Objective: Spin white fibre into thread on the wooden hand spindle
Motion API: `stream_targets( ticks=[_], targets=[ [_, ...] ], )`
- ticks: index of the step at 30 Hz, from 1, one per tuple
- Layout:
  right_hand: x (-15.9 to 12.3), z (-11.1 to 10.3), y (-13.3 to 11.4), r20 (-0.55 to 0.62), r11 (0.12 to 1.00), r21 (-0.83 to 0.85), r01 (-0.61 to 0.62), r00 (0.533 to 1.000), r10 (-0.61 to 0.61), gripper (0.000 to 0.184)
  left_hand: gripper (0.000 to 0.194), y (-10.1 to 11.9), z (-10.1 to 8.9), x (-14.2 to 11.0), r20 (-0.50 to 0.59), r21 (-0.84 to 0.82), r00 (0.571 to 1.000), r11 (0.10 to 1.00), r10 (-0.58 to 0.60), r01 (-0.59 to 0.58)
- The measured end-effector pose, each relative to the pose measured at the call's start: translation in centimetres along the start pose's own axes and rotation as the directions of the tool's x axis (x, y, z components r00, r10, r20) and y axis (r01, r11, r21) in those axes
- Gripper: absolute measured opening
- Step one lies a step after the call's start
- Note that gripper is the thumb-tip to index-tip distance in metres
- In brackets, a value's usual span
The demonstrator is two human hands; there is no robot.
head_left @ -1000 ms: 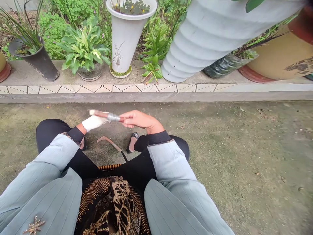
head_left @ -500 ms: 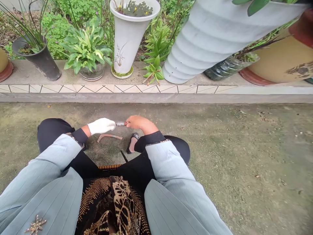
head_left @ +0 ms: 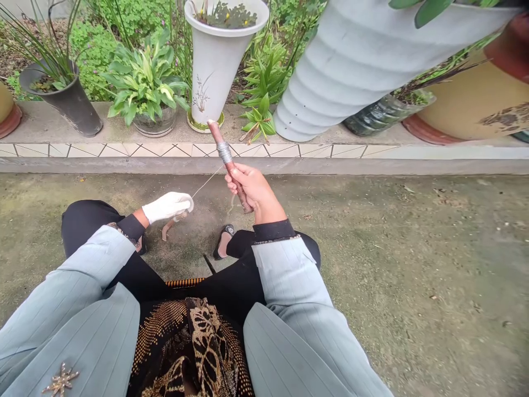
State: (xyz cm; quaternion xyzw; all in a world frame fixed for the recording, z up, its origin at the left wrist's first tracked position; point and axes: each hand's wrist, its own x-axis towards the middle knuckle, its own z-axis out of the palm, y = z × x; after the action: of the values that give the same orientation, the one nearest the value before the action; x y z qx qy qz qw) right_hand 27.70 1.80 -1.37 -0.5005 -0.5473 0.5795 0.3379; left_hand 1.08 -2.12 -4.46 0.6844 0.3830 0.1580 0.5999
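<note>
My right hand (head_left: pixel 250 187), bare, is wrapped round the lower part of a reddish-brown wooden stick (head_left: pixel 215 131), which is tilted with its top end away from me. Silvery wire (head_left: pixel 224 152) is wound in a tight band round the stick above my fingers. From there a thin strand (head_left: pixel 206 181) runs taut down to my left hand (head_left: pixel 168 207). That hand wears a white glove, and its fingers are pinched on the strand's end. Under the glove lies a bent brown stick (head_left: pixel 166 227) on the ground, partly hidden by the hand.
A low tiled ledge (head_left: pixel 136 164) crosses ahead of me. On it stand a dark pot (head_left: pixel 76 107), a tall white vase (head_left: pixel 209 71), a large ribbed white planter (head_left: pixel 330 71) and other potted plants. My shoe (head_left: pixel 223 242) is on the concrete ground (head_left: pixel 392 264).
My right hand has moved up and away with the stick, which has swung from level to steeply tilted. The strand now stretches between both hands. My left hand has shifted slightly left, over the bent stick.
</note>
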Motion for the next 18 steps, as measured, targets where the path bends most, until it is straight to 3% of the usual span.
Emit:
stream_targets(
  ticks=[2, 4, 6, 8, 9, 11, 15, 16, 17, 18],
  targets=[
    [0.7, 0.3, 0.8, -0.074, 0.942, -0.315, -0.117, 0.992, 0.098, 0.028, 0.039, 0.7, 0.0, -0.4, 0.055, 0.048, 0.998, 0.999, 0.012, -0.014],
    [0.9, 0.9, 1.3, -0.053, 0.744, -0.646, -0.17, 0.983, 0.178, 0.022, 0.039, 1.4, -0.2, -0.8, 0.081, 0.126, 0.996, 0.991, 0.037, -0.047],
    [0.8, 1.6, 1.4, 0.054, 0.534, -0.839, -0.103, 0.961, 0.27, 0.021, 0.038, 1.9, -0.6, -1.0, 0.063, 0.213, 0.997, 0.975, 0.045, -0.057],
    [0.5, 2.3, 1.2, 0.193, 0.449, -0.893, -0.011, 0.893, 0.407, 0.021, 0.036, 1.7, -1.2, -1.1, -0.013, 0.301, 0.998, 0.952, 0.056, -0.05],
    [0.3, 2.5, 1.1, 0.267, 0.463, -0.886, 0.02, 0.839, 0.475, 0.021, 0.035, 1.5, -1.5, -1.0, -0.064, 0.338, 0.995, 0.94, 0.071, -0.046],
    [-0.1, 2.8, 1.0, 0.428, 0.57, -0.82, 0.043, 0.708, 0.562, 0.021, 0.034, 0.9, -2.0, -0.9, -0.154, 0.385, 0.983, 0.922, 0.099, -0.033],
    [-0.9, 3.0, 0.5, 0.746, 0.838, -0.545, 0.025, 0.47, 0.471, 0.03, 0.034, -0.1, -2.3, -0.6, -0.247, 0.346, 0.965, 0.938, 0.088, 0.003],
    [-1.1, 2.8, 0.3, 0.797, 0.888, -0.46, 0.013, 0.447, 0.406, 0.035, 0.035, -0.2, -2.2, -0.5, -0.249, 0.32, 0.965, 0.947, 0.078, 0.006],
    [-1.3, 2.7, 0.0, 0.822, 0.93, -0.367, -0.003, 0.466, 0.326, 0.038, 0.035, -0.4, -2.0, -0.3, -0.242, 0.294, 0.968, 0.956, 0.064, 0.01],
    [-1.4, 2.4, -0.2, 0.811, 0.964, -0.265, -0.018, 0.537, 0.233, 0.04, 0.035, -0.5, -1.8, -0.2, -0.231, 0.272, 0.972, 0.962, 0.049, 0.016]
  ],
)
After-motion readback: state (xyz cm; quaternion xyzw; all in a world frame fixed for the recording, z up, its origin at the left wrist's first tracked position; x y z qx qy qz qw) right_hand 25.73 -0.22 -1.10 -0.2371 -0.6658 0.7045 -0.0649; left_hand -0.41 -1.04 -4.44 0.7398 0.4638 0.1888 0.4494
